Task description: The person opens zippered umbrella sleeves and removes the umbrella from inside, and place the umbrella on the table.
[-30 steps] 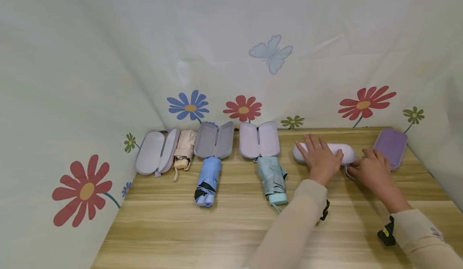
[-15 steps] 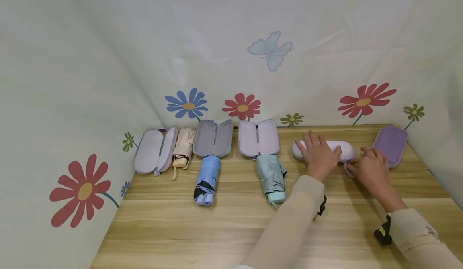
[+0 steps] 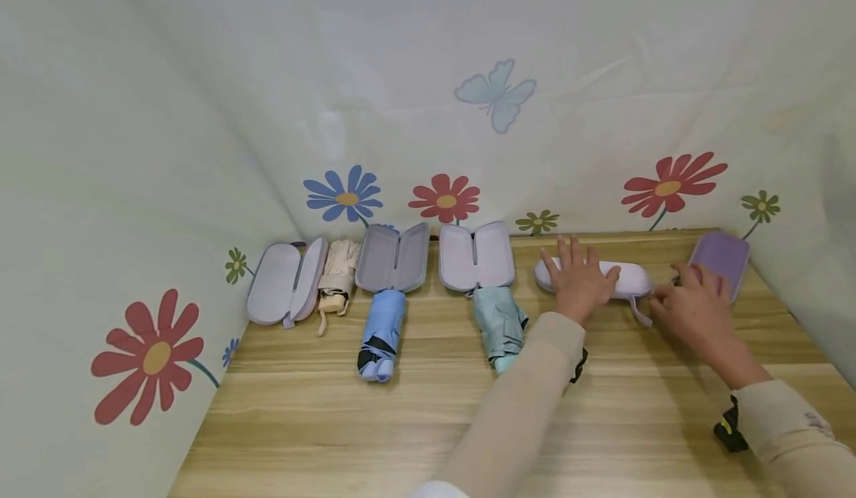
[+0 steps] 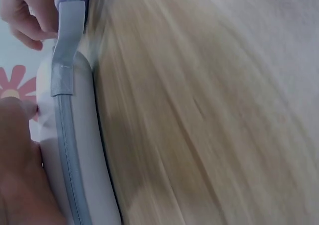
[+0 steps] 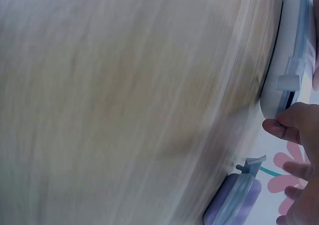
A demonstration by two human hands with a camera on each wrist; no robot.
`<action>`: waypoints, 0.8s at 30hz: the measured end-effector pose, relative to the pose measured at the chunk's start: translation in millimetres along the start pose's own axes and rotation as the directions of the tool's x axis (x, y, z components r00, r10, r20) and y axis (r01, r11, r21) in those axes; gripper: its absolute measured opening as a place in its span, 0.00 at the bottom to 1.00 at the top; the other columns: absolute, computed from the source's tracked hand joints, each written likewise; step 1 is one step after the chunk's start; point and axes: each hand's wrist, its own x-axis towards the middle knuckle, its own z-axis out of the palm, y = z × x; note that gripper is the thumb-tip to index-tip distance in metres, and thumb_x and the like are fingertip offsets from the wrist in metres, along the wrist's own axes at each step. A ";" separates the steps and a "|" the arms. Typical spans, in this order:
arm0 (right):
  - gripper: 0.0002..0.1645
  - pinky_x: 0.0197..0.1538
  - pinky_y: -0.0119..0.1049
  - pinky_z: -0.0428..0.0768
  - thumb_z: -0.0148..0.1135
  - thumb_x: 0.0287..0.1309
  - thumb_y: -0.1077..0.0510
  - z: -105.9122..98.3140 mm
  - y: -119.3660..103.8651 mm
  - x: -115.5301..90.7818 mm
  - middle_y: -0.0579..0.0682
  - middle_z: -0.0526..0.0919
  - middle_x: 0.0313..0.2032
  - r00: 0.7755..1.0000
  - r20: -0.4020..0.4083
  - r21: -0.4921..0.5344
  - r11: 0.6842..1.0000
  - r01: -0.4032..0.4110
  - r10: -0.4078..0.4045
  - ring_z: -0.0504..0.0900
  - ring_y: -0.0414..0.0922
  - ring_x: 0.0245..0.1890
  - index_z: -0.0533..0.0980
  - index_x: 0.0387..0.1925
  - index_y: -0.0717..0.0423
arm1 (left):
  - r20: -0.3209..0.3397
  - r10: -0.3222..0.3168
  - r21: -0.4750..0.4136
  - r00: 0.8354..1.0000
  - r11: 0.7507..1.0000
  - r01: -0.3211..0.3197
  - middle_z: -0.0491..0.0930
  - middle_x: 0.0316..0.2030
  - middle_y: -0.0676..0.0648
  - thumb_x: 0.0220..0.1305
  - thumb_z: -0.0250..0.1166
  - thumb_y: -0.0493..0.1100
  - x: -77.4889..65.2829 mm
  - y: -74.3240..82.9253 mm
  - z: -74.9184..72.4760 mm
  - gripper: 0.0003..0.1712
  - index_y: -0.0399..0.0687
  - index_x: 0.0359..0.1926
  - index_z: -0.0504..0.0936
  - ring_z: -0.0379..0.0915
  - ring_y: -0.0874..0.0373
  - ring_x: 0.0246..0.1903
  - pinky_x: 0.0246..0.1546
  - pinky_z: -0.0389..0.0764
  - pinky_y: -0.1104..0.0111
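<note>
Whitish lilac on closed case (image 3: 631, 281), right of frame; grey-blue along zip (image 4: 68, 150). Purple on far-right case (image 3: 724, 256). Beige on left umbrella (image 3: 339, 266), blue with black on middle umbrella (image 3: 386, 316), grey-green on right umbrella (image 3: 498, 323). Streaky tan grain across tabletop (image 3: 301, 431). Red, blue, green in flower prints (image 3: 157, 358) on whitish backdrop (image 3: 374, 59); pale blue in butterfly (image 3: 500, 95), upper centre.

Both arms wear long beige sleeves. The left sleeve (image 3: 511, 416) is plain, its cuff seamed off; a pale rounded edge (image 3: 438, 490) shows beside it at the bottom. The right sleeve (image 3: 796, 431) is creased, with a small grey mark (image 3: 816, 420) near the cuff. A blocky black device (image 3: 730, 431) with a yellow patch sits under the right wrist, and a black piece (image 3: 579, 365) peeks from under the left.
</note>
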 end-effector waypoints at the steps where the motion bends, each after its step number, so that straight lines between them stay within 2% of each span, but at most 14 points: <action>1: 0.11 0.62 0.80 0.45 0.65 0.61 0.55 -1.3 0.0 0.6 0.70 0.65 0.65 1.000 -0.002 -0.004 1.000 0.014 -0.014 0.53 0.73 0.67 0.88 0.36 0.58 | 0.007 0.006 -0.007 1.000 1.000 -0.006 0.42 0.81 0.57 0.72 0.31 0.77 -0.5 -1.1 -0.8 0.39 0.77 0.77 0.59 0.24 0.54 0.80 0.75 0.35 0.44; 5: 0.08 0.64 0.81 0.41 0.67 0.58 0.57 -3.9 3.3 5.0 0.69 0.65 0.66 0.998 -0.013 -0.023 0.998 0.065 -0.065 0.54 0.74 0.68 0.87 0.33 0.58 | 0.003 0.057 -0.026 0.998 0.998 -0.057 0.46 0.80 0.57 0.72 0.32 0.78 -1.3 -7.2 -3.7 0.37 0.78 0.74 0.66 0.26 0.55 0.80 0.75 0.36 0.44; 9: 0.07 0.65 0.80 0.39 0.68 0.59 0.57 -5.5 10.8 7.4 0.70 0.64 0.65 0.997 0.003 -0.062 0.995 0.072 -0.072 0.52 0.74 0.68 0.86 0.33 0.58 | 0.021 0.124 -0.047 0.992 0.991 -0.123 0.51 0.79 0.60 0.72 0.35 0.77 0.8 -14.6 -4.9 0.34 0.81 0.70 0.70 0.30 0.58 0.80 0.75 0.35 0.45; 13: 0.07 0.65 0.80 0.41 0.68 0.60 0.56 -8.3 13.3 8.2 0.69 0.64 0.66 0.996 0.030 -0.094 0.992 0.085 -0.082 0.52 0.73 0.69 0.87 0.34 0.56 | 0.070 0.200 -0.063 0.977 0.979 -0.196 0.54 0.77 0.65 0.71 0.36 0.78 1.8 -21.7 -9.5 0.33 0.84 0.69 0.71 0.31 0.61 0.80 0.75 0.29 0.47; 17: 0.06 0.63 0.80 0.45 0.71 0.58 0.57 -10.8 14.3 5.3 0.69 0.65 0.65 0.992 0.008 -0.099 0.987 0.124 -0.124 0.54 0.72 0.68 0.87 0.34 0.55 | 0.082 0.266 -0.052 0.961 0.964 -0.262 0.57 0.76 0.66 0.71 0.36 0.78 0.4 -23.4 -13.9 0.34 0.83 0.69 0.71 0.32 0.60 0.80 0.75 0.28 0.46; 20: 0.04 0.59 0.79 0.51 0.73 0.54 0.58 -11.2 14.1 2.9 0.68 0.67 0.64 0.985 -0.028 -0.089 0.982 0.166 -0.169 0.57 0.72 0.66 0.87 0.30 0.55 | 0.054 0.234 -0.043 0.971 0.972 -0.232 0.56 0.77 0.64 0.71 0.37 0.78 -3.4 -19.8 -12.7 0.34 0.81 0.71 0.70 0.30 0.56 0.80 0.74 0.31 0.42; 22: 0.04 0.57 0.79 0.54 0.75 0.53 0.58 -10.6 12.8 1.7 0.68 0.68 0.63 0.980 -0.043 -0.078 0.978 0.192 -0.196 0.59 0.72 0.64 0.87 0.29 0.55 | 0.030 0.150 -0.040 0.988 0.988 -0.148 0.51 0.79 0.60 0.69 0.39 0.79 -7.4 -13.6 -9.0 0.37 0.79 0.73 0.67 0.27 0.52 0.80 0.73 0.35 0.38; 24: 0.04 0.56 0.79 0.55 0.75 0.51 0.59 -10.6 11.1 0.6 0.68 0.68 0.63 0.978 -0.047 -0.062 0.977 0.202 -0.205 0.60 0.72 0.63 0.87 0.28 0.54 | -0.005 0.028 -0.042 1.000 0.999 -0.029 0.45 0.81 0.54 0.66 0.40 0.82 -11.1 -5.0 -3.5 0.43 0.75 0.76 0.62 0.27 0.48 0.80 0.71 0.40 0.35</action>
